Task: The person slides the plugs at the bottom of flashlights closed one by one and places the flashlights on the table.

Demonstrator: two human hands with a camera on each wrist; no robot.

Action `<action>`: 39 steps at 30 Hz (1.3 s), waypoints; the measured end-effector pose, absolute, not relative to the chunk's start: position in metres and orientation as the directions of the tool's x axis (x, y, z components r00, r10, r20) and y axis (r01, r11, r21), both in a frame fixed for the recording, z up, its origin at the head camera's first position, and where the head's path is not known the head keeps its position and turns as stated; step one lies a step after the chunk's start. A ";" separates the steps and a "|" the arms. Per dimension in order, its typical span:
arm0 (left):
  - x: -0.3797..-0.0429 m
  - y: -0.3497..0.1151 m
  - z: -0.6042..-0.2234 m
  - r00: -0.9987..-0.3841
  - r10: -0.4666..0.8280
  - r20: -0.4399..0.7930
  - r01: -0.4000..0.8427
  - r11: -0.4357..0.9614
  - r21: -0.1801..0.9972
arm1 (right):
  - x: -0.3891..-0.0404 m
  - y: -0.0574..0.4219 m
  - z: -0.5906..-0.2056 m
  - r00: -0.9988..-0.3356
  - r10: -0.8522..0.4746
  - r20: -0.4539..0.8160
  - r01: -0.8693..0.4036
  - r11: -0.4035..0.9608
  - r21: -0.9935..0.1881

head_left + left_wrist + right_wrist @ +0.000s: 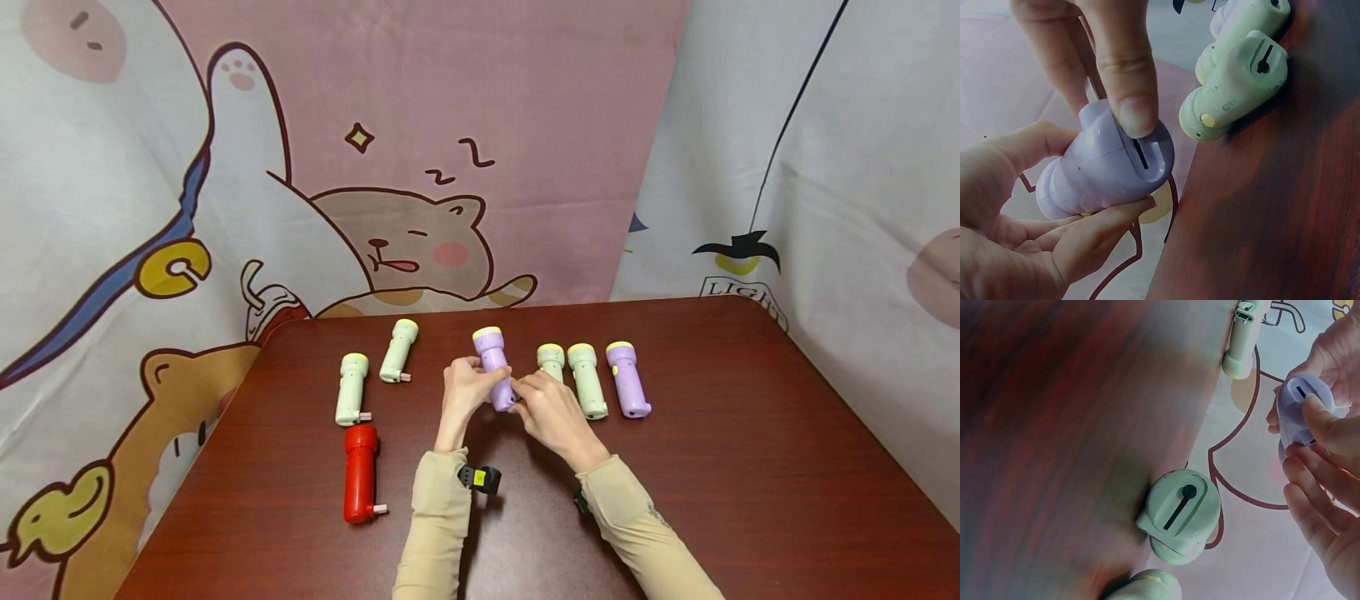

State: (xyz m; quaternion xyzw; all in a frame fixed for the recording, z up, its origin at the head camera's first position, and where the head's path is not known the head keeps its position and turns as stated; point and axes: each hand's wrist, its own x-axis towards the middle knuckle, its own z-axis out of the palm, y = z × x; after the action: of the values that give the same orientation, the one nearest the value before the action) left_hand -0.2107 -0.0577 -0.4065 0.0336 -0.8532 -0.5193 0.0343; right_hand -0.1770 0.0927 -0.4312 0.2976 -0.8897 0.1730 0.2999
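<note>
My left hand (465, 390) grips a purple flashlight (492, 356) around its body, lifted over the table with its yellow-rimmed head pointing away. At the flashlight's base is my right hand (553, 412). The left wrist view shows the right thumb (1135, 115) on the slotted end of the purple flashlight (1107, 165), its other fingers behind; a thin pale edge between them is too hidden to identify. Just beyond the right hand lies a light green flashlight (551, 357), partly covered by it. Beside that are another green flashlight (588, 383) and a second purple flashlight (629, 382).
To the left lie two light green flashlights, one nearer (352, 390) and one farther back (399, 350), plus a red flashlight (361, 475). Each of these three has pale prongs sticking out at its base. A cartoon-printed cloth (570, 150) hangs behind the brown table (750, 467).
</note>
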 end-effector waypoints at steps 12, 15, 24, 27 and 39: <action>-0.209 -0.058 -0.409 -0.995 -0.092 0.049 0.000 0.469 0.883 | -0.178 0.092 -0.432 -0.631 -0.431 0.645 -0.629 0.771 -0.101; -0.209 -0.058 -0.409 -0.995 -0.092 0.049 0.000 0.468 0.884 | -0.177 0.093 -0.432 -0.630 -0.433 0.645 -0.630 0.771 -0.099; -0.210 -0.057 -0.410 -0.993 -0.093 0.073 0.017 0.497 0.868 | -0.177 0.092 -0.433 -0.601 -0.432 0.673 -0.637 0.767 -0.077; -0.210 -0.057 -0.409 -0.993 -0.096 0.066 0.010 0.494 0.869 | -0.177 0.093 -0.433 -0.596 -0.430 0.679 -0.640 0.765 -0.077; -0.209 -0.058 -0.408 -0.996 -0.085 -0.004 -0.039 0.405 0.914 | -0.176 0.092 -0.432 -0.602 -0.428 0.674 -0.629 0.774 -0.070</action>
State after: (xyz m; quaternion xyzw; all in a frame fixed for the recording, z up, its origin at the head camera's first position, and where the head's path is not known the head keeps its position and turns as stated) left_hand -0.2086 -0.0578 -0.4084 0.0370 -0.8378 -0.5443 0.0214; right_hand -0.1765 0.0917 -0.4320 0.2994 -0.8820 0.1521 0.3307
